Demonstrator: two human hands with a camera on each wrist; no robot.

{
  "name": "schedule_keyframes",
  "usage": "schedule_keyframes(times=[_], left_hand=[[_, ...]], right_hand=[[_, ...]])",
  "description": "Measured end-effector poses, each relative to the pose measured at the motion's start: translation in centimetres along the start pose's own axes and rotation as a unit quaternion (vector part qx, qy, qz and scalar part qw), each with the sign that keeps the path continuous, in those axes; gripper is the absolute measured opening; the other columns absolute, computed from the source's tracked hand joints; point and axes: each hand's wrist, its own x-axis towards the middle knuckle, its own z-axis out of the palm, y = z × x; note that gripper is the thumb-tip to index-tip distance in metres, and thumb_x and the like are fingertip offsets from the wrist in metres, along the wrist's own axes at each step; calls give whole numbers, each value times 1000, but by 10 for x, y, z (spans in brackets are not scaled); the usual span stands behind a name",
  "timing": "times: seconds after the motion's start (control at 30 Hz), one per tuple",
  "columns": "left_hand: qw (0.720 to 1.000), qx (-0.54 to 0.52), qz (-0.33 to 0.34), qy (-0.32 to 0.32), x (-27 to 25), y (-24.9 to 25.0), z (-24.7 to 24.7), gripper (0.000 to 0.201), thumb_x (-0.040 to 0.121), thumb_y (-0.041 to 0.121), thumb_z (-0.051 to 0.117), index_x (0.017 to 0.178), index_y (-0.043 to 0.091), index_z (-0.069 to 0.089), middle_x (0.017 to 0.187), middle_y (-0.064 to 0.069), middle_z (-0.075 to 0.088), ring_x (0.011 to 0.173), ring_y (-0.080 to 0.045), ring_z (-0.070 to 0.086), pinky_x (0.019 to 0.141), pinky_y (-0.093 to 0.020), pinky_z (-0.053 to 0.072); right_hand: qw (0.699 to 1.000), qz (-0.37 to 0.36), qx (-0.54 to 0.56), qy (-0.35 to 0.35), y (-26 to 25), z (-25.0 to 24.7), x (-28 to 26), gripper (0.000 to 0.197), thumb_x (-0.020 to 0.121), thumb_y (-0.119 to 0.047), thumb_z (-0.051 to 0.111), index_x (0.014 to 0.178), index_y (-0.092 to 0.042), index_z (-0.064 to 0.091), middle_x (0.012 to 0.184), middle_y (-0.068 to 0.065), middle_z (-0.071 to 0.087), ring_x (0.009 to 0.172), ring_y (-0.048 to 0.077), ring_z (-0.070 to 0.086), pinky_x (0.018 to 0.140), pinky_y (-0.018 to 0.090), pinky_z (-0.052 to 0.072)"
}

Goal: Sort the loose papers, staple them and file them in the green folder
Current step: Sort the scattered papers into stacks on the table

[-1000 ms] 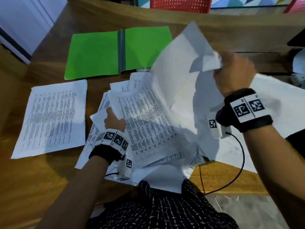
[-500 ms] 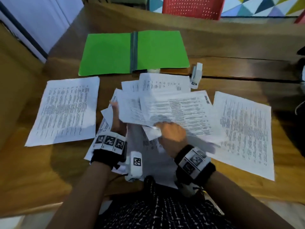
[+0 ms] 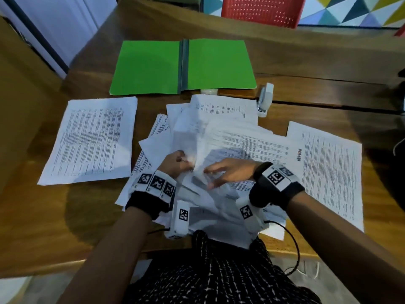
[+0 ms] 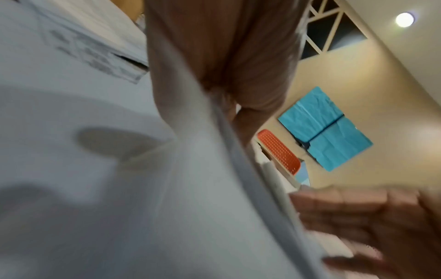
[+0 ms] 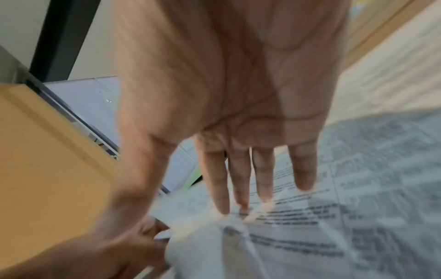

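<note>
On the wooden desk (image 3: 306,99) a messy heap of printed sheets (image 3: 230,132) lies in the middle, just in front of the person. The left hand (image 3: 175,162) sits at the near left part of the heap with its thumb and fingers pinched on the edge of 1 raised sheet (image 3: 186,139) that stands up from the pile; the left wrist view shows that sheet's edge running past the thumb (image 4: 222,56), though blur makes the exact hold hard to read. The right hand (image 3: 230,172) lies just right of it, palm down, fingers (image 5: 262,179) straight and spread, tips touching the paper near the other hand and gripping nothing.

A separate printed page (image 3: 92,139) lies flat to the left of the heap, apart from it. Another printed page (image 3: 331,172) lies flat to the right, its left edge tucked against the heap.

The green folder (image 3: 182,66) lies open and flat at the far side of the desk, beyond the heap, with a dark spine down its middle. A white stapler (image 3: 265,99) rests just right of the folder's near right corner, touching the far edge of the heap. A red perforated chair (image 3: 263,10) stands beyond the desk.
</note>
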Motion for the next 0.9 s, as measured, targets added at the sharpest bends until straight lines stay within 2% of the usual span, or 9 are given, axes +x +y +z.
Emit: schedule_keyframes(times=[0.07, 0.2, 0.33, 0.43, 0.5, 0.57, 0.67, 0.8, 0.9], left_hand=[[998, 68, 7, -3, 4, 0, -3, 31, 84, 5, 65, 111, -8, 58, 113, -24, 63, 110, -33, 59, 74, -16, 40], [992, 112, 15, -49, 8, 1, -17, 51, 82, 0, 63, 130, 5, 49, 134, -17, 55, 122, -32, 52, 105, -40, 42], [991, 108, -7, -83, 14, 12, -27, 53, 85, -6, 55, 136, 5, 44, 138, -15, 50, 126, -30, 47, 102, -34, 37], [994, 8, -48, -101, 16, 21, -23, 45, 89, 18, 58, 130, 1, 50, 133, -11, 53, 122, -26, 49, 109, -37, 34], [997, -7, -74, -34, 18, 25, -16, 41, 91, 32, 55, 116, 0, 59, 118, -9, 59, 114, -25, 53, 105, -35, 37], [986, 104, -79, 106, 21, 26, -10, 36, 95, 27, 48, 107, -3, 63, 116, -20, 59, 113, -30, 52, 97, -35, 37], [960, 147, -40, 236, 18, 27, -10, 29, 94, 17, 49, 108, -5, 62, 131, -17, 49, 126, -33, 39, 100, -40, 35], [980, 34, 39, 190, 17, 26, -18, 34, 95, 12, 50, 64, -1, 52, 75, -20, 56, 73, -28, 55, 73, -32, 40], [989, -76, 48, 121, 12, 31, -14, 23, 94, 8, 50, 76, -4, 58, 66, -9, 53, 58, -19, 51, 65, -30, 49]], right_hand=[[996, 21, 11, 83, 6, -14, 0, 62, 87, -41, 57, 140, -16, 38, 154, 4, 29, 140, 22, 28, 116, 37, 18], [950, 115, 38, 287, 39, -53, 5, 81, 78, -33, 70, 144, -16, 27, 155, 6, 24, 141, 26, 26, 114, 41, 24], [947, 211, -59, 236, 72, -58, 7, 97, 72, -40, 75, 145, -11, 19, 154, 15, 22, 141, 34, 22, 116, 49, 20], [951, 183, -4, 250, 82, -41, 15, 91, 71, -28, 78, 143, -13, 23, 151, 14, 31, 136, 33, 33, 111, 46, 32], [953, 148, 35, 261, 83, -31, 20, 85, 77, -23, 73, 145, -15, 23, 150, 12, 35, 135, 29, 37, 110, 40, 35], [948, 127, 39, 291, 85, -28, 22, 65, 85, -20, 63, 142, -12, 33, 148, 10, 38, 133, 26, 40, 108, 34, 34], [910, 102, 143, 376, 93, -35, 15, 42, 89, -13, 58, 130, -5, 50, 108, 13, 59, 102, 20, 53, 82, 28, 40], [859, 30, 282, 425, 97, -56, 2, 30, 89, -3, 57, 118, 5, 56, 108, 12, 59, 100, 20, 52, 84, 31, 40], [849, -25, 324, 416, 86, -66, 0, 34, 90, -1, 54, 123, 3, 53, 130, 20, 56, 117, 31, 54, 100, 44, 43]])
